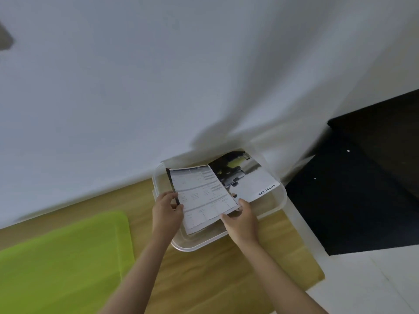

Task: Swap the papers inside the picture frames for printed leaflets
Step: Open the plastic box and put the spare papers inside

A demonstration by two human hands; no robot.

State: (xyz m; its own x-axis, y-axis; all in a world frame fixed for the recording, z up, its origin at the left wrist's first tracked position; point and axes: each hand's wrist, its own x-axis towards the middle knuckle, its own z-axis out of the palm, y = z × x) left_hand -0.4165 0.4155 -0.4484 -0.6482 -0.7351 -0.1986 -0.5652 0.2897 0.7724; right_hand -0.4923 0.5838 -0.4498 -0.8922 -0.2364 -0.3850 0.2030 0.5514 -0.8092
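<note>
A clear plastic bin [275, 205] stands on the wooden floor against the white wall. Printed leaflets lie in it; the one underneath [251, 180] shows a dark photo and the words SMART CAB. Over the bin a leaflet with grey tables of text [201, 196] is lifted and tilted. My left hand [166, 209] pinches its left edge, which curls dark side out. My right hand [241, 219] holds its lower right corner from below. No picture frame is in view.
A bright green mat [65, 259] lies on the floor to the left. A black cabinet or step [362, 189] stands to the right of the bin. White tiled floor [374, 279] begins at the lower right.
</note>
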